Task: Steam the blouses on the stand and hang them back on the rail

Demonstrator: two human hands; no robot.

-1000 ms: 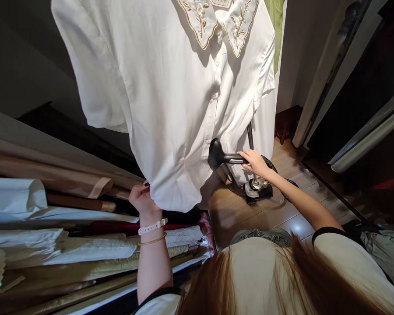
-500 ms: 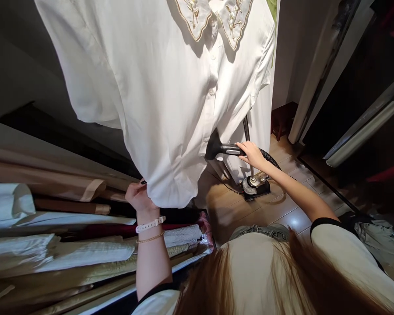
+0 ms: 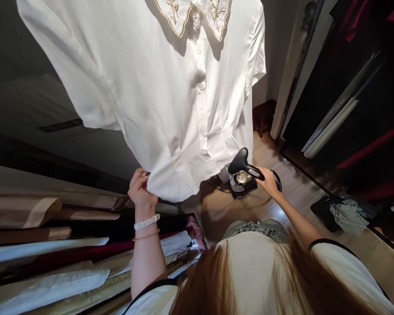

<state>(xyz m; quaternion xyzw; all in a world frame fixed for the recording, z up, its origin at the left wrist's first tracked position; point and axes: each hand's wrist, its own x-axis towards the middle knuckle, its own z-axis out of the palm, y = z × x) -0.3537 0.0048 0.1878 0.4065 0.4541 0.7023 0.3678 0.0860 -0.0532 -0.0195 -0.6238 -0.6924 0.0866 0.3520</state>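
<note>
A white short-sleeved blouse with an embroidered collar hangs in front of me. My left hand pinches its bottom hem at the left corner and holds the cloth taut. My right hand grips the handle of a black garment steamer head, which is held just off the lower right edge of the blouse, apart from the cloth. The steamer's hose runs back past my wrist. The steamer base stands on the floor below the blouse.
Rolls and folded stacks of fabric lie piled at the left. The wooden floor runs to the right, with a heap of clothes on it. Dark door panels and a pale frame stand at the right.
The steamer head has come down and to the right, off the front of the blouse to beside its lower edge. My left hand keeps its hold on the hem. The view has tilted.
</note>
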